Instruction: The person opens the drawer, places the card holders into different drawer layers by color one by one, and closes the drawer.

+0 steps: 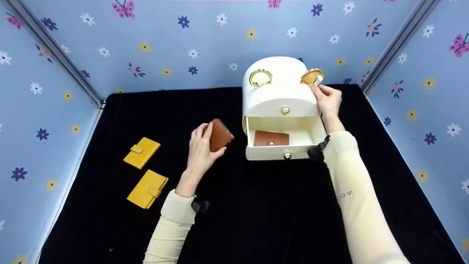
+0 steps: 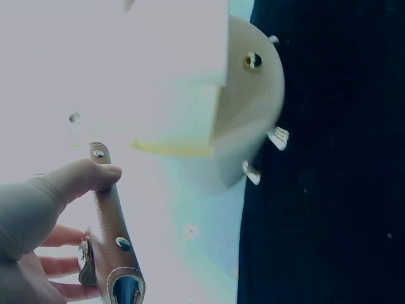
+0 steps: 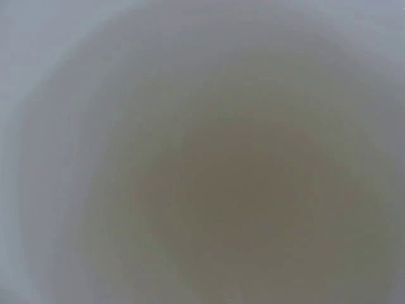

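- While we begin at the lower left of the frame, a yellow wallet (image 1: 141, 194) lies on the black cloth (image 1: 242, 220), strap towards the right, and just above it sits a second yellow wallet (image 1: 146, 154).
- Over to the centre: the left hand (image 1: 200, 149) holds a brown wallet (image 1: 220, 136) in a narrow grip, thumb on one side, fingers on the other, just left of the drawer.
- Right of centre, the lower drawer (image 1: 267, 154) stands pulled out, another brown wallet (image 1: 265, 138) inside, its snap on the near side.
- Higher up, the right hand (image 1: 328, 102) touches the gold-rimmed ear (image 1: 311, 76) of the white cabinet (image 1: 285, 71); whether it pinches, I cannot tell, the right wrist view being all blur.
- Across the top, a blue flowered wall (image 1: 209, 36).
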Motion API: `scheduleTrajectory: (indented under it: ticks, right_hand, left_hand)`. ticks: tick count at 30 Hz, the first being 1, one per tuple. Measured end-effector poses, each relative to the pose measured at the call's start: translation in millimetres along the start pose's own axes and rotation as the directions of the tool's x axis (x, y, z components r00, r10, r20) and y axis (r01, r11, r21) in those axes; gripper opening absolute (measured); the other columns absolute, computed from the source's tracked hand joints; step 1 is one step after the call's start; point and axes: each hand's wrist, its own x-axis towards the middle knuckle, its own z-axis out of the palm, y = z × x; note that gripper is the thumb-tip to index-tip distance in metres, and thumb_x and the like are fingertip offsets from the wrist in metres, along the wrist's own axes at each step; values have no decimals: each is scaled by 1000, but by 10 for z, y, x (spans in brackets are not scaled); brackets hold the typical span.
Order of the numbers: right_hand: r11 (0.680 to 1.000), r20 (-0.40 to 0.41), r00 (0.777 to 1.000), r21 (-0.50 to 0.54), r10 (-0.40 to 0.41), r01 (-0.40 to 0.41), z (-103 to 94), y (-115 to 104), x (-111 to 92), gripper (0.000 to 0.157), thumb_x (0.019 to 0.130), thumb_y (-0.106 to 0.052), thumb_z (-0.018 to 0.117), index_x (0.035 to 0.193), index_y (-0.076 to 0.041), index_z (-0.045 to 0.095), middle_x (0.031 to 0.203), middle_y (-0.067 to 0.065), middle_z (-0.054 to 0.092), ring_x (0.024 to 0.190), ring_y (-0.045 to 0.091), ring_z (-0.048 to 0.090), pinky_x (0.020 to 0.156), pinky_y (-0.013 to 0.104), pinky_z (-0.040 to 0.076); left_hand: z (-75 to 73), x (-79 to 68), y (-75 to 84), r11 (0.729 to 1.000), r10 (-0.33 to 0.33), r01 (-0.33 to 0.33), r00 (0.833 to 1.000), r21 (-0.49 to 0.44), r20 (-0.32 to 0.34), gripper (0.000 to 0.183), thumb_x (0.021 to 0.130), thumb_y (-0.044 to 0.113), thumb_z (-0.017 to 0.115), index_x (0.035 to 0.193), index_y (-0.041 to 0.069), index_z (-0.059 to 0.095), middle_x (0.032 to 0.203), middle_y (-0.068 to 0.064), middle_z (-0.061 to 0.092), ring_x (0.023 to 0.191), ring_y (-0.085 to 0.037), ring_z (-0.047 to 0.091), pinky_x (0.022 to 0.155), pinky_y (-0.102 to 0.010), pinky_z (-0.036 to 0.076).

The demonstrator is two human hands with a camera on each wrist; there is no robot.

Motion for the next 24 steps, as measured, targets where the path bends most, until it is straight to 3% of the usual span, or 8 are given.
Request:
scheduleTrajectory:
  ticks: [11, 24]
  right_hand:
    - [1000, -2, 1000, 27, 3, -3, 2, -1, 1, 28, 71, -25, 74, 91, -6, 71, 77, -4, 65, 64, 6, 57, 60, 17, 45]
    - [1000, 4, 1000, -16, 11, -11, -3, 2, 7, 31, 72, -28, 73, 95, -7, 71, 85, 0, 67, 69, 8, 59, 63, 18, 46]
  left_hand:
    - [40, 121, 308, 992, 114, -114, 993, -48, -7, 76, 63, 21, 78, 127, -3, 45, 123, -19, 43, 112, -32, 38, 94, -43, 30]
    - [136, 327, 672, 970, 243, -241, 969, -34, 47, 78, 64, 24, 78, 128, -2, 43, 124, -16, 42, 113, -30, 37, 95, -41, 29]
